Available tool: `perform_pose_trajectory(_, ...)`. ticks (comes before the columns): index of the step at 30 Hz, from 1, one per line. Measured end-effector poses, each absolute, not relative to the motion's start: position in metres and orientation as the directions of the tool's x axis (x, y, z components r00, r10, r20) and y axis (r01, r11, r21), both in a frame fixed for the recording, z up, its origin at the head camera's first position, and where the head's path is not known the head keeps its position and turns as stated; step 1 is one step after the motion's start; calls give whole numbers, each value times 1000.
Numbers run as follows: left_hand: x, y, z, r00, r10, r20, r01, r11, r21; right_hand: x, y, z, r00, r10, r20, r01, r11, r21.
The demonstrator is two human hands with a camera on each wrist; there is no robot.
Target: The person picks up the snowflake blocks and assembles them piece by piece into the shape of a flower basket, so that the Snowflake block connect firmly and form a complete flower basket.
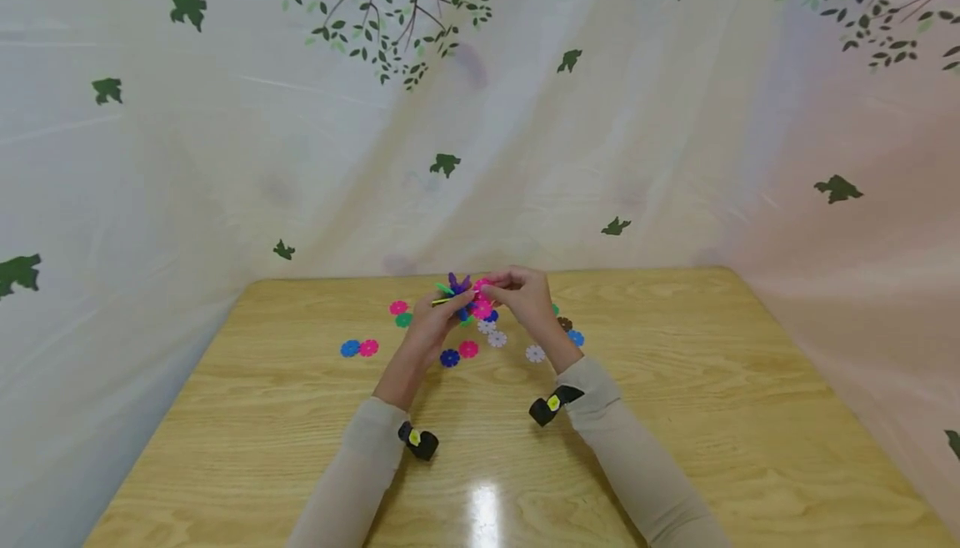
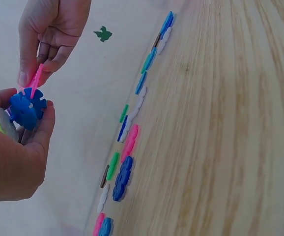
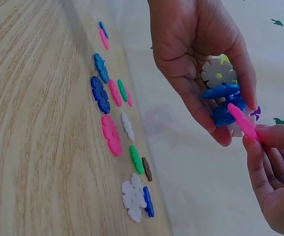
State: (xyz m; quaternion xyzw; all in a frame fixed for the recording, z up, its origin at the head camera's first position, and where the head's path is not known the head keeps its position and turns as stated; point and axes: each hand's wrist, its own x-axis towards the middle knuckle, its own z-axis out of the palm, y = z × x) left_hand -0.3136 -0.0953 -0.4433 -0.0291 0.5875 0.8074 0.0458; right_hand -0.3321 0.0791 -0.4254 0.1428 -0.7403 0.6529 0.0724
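My left hand (image 1: 429, 327) holds a cluster of notched plastic flower discs pushed together at angles. Blue discs (image 2: 28, 109), a grey disc (image 3: 218, 73) and bits of yellow and purple show in it; the palm and fingers hide the rest. Thumb and forefinger of my right hand (image 1: 531, 298) pinch a pink flower disc (image 3: 242, 122) at its edge. That disc stands on edge against the blue side of the cluster; whether its notch is engaged, I cannot tell. Both hands are raised above the far part of the table.
Loose flower discs lie flat on the wooden table (image 1: 675, 414) below the hands: a pink disc (image 1: 468, 349), a dark blue disc (image 1: 449, 358), a white disc (image 1: 535, 354) and several others. Behind the table's far edge hangs a pale curtain (image 1: 337, 156) with leaf prints.
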Motion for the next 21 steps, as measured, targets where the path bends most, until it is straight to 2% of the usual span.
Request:
perform_pose_trajectory(5, -313, -99, -441, -995, 40, -92, -100, -297, 950, -333, 79, -426, -943, -151, 296, -307, 56, -950)
perform_pose_trajectory(11, -316, -99, -436, -993, 21, -116, -116, -333, 936, -333, 82, -422, -936, -195, 292, -310, 69, -948)
perform_pose_trajectory(17, -318, -99, -434, -988, -11, -151, -136, -383, 914, -333, 94, -412, -926, -286, 248, -304, 170, -937)
perform_pose_trajectory(21, -316, -102, -434, -989, -10, -147, -132, -376, 917, -335, 110, -410, -903, -403, 147, -275, 282, -919)
